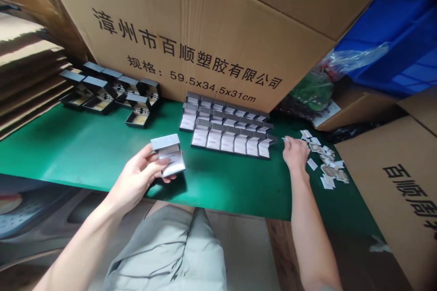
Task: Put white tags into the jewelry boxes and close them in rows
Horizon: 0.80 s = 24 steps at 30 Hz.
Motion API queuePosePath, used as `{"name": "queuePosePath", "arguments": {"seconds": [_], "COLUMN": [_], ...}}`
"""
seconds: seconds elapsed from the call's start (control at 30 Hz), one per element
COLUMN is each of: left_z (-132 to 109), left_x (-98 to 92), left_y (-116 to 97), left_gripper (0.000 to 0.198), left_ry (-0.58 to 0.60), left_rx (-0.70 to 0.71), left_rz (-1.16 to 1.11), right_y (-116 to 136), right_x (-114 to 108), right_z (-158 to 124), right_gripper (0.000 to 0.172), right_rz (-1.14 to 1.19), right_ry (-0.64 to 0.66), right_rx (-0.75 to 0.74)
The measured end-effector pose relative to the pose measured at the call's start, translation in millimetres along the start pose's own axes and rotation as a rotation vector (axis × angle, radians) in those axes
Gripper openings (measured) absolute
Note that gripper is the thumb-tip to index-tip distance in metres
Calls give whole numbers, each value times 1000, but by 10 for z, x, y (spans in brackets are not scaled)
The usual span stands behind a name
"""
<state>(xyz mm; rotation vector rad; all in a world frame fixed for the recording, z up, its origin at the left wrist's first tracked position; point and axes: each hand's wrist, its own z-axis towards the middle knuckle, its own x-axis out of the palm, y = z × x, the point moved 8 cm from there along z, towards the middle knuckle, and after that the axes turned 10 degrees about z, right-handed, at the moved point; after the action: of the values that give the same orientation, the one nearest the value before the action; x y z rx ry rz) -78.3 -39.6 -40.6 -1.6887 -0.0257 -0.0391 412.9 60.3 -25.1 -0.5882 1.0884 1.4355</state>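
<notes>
My left hand (138, 177) holds a small grey box (169, 154), open with a white lining, just above the front of the green table (85, 150). My right hand (295, 152) reaches to the right, its fingers curled down at the edge of a pile of small white cards (326, 161); whether it grips one is hidden. Between the hands stand rows of open grey boxes (228, 127) with white insides, set close together.
Several open dark boxes (112, 93) sit at the back left. A large printed cardboard carton (211, 27) stands behind the table, another carton (396, 186) at the right, a blue crate (403, 36) and a plastic bag (314, 86) behind it. Stacked cardboard sheets (23, 72) lie left.
</notes>
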Motion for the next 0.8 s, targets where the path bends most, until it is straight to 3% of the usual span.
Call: {"name": "queuePosePath", "arguments": {"seconds": [0.07,0.17,0.23,0.3,0.43,0.53,0.63,0.7,0.8], "left_z": [-4,-19,-23,-21,-23,-37,-46,-43,-35], "left_x": [0,-8,-5,5,29,21,16,17,15], "left_y": [9,20,12,-2,-31,-37,-24,-10,3], "left_gripper": [30,25,23,26,41,52,51,50,53], "left_ry": [-8,-28,-31,-23,7,-9,-27,-28,-25], "left_rx": [-4,-41,-59,-66,-67,-78,-84,-79,-68], "left_rz": [-17,-37,-46,-44,-46,-57,-62,-55,-39], "right_y": [-35,26,298,794,2084,2821,3123,3146,3105], "right_x": [-180,-590,-829,-1017,-1198,-917,-514,-289,-169], "right_z": [53,71,42,-9,-343,-752,-1150,-1283,-1343], "right_gripper": [44,41,40,39,30,21,20,23,29], "right_rz": [33,235,448,647,669,729,825,877,1004], "right_ry": [-116,-432,-587,-628,-514,-226,-7,92,159], "right_rx": [32,110,74,-60,-449,-753,-942,-930,-850]}}
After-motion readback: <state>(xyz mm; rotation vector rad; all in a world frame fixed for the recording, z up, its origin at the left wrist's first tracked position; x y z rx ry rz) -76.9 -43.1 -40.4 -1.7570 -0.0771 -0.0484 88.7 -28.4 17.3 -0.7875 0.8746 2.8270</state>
